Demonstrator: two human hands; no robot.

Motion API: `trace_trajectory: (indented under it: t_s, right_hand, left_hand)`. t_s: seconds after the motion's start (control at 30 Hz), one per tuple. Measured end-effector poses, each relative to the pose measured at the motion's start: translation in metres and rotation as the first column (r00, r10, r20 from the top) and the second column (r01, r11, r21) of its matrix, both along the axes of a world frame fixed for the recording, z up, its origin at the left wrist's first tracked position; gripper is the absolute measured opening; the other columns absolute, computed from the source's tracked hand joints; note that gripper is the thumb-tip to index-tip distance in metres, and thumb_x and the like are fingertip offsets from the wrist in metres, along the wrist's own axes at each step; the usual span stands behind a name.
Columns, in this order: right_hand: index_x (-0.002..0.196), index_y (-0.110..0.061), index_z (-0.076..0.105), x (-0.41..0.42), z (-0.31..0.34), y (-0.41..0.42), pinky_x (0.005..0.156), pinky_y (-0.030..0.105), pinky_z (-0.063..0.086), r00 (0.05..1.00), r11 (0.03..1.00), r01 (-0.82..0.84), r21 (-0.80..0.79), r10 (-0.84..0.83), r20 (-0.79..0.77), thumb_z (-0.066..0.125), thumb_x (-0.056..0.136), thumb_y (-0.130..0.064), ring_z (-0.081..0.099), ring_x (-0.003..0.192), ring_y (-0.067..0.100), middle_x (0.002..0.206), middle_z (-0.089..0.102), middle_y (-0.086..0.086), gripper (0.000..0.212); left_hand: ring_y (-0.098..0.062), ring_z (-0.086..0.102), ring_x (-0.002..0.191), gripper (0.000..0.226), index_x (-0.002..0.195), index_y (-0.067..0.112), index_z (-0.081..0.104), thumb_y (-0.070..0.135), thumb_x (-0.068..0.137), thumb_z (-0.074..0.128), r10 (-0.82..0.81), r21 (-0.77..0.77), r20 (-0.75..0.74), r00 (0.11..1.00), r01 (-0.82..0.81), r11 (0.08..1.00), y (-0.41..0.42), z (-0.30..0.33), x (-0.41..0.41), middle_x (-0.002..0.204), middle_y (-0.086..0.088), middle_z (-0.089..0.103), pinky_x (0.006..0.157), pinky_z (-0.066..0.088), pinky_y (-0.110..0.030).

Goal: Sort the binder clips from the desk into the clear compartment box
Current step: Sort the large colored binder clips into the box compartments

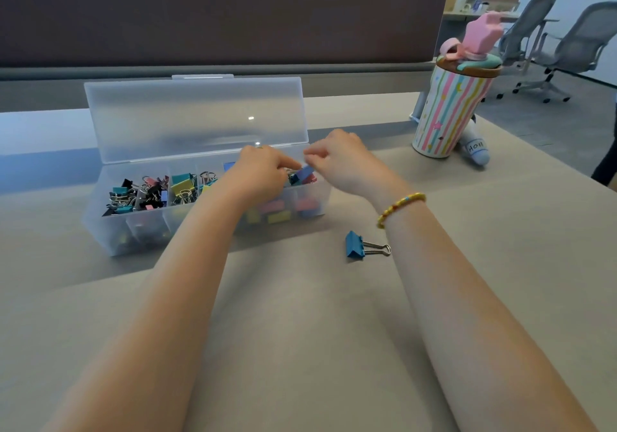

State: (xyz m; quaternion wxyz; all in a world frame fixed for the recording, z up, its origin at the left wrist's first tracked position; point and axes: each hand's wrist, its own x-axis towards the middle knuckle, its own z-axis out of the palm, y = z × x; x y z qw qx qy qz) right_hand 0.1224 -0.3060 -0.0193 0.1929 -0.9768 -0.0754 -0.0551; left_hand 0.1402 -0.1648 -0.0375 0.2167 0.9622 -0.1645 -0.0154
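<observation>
Two bare forearms fill the lower half of the frame, lying over the grey desk [317, 331] and converging on the clear compartment box [207, 231] at centre left, whose frosted lid [197, 117] stands open behind it. Its left compartments hold small mixed clips and its right ones larger pastel clips. At upper right stands a striped tumbler [450, 111], well apart from the work. One blue binder clip [355, 245] lies on the desk just below the box's right end, beside the right forearm, not yet sorted. The left hand [263, 172] reaches over the right compartments with fingers curled down; it seems to pinch a blue clip [305, 174] at the box's right end, though the hold is partly hidden. The right hand [340, 157] hovers just beside it, fingers loosely curled with thumb and forefinger close; whether they hold anything I cannot tell. The likeliest slips: the pinched clip falling into the wrong compartment, or the right forearm nudging the loose clip away.
</observation>
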Motion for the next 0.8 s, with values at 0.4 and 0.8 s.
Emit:
trace_trajectory:
  t_s: [0.4, 0.8]
  right_hand:
    - [0.125, -0.028, 0.042, -0.055, -0.007, -0.04, 0.09, 0.035, 0.046, 0.83, 0.899, -0.202, -0.388, -0.053, -0.555, 0.072, 0.073, -0.049, 0.051, 0.107, 0.019, 0.121, 0.048, -0.004, 0.063]
    - [0.097, -0.015, 0.048, -0.038, 0.009, 0.0, 0.057, 0.017, 0.042, 0.969, 0.816, -0.013, 0.578, 0.152, -0.193, 0.061, 0.089, -0.027, 0.054, 0.066, 0.006, 0.079, 0.06, -0.004, 0.019]
  left_hand:
    - [-0.026, 0.041, 0.121, 0.04, 0.116, 0.017, 0.063, 0.008, 0.093, 0.033, 0.024, -0.025, 0.049, 0.998, -0.022, 0.999, -0.008, 0.0, -0.006, 0.13, -0.009, 0.052, 0.095, 0.036, -0.032]
    - [-0.026, 0.053, 0.106, 0.034, 0.118, 0.015, 0.061, 0.012, 0.093, 0.037, 0.123, -0.111, 0.203, 0.971, -0.102, 0.989, 0.014, -0.002, -0.025, 0.117, -0.008, 0.062, 0.081, 0.041, -0.031]
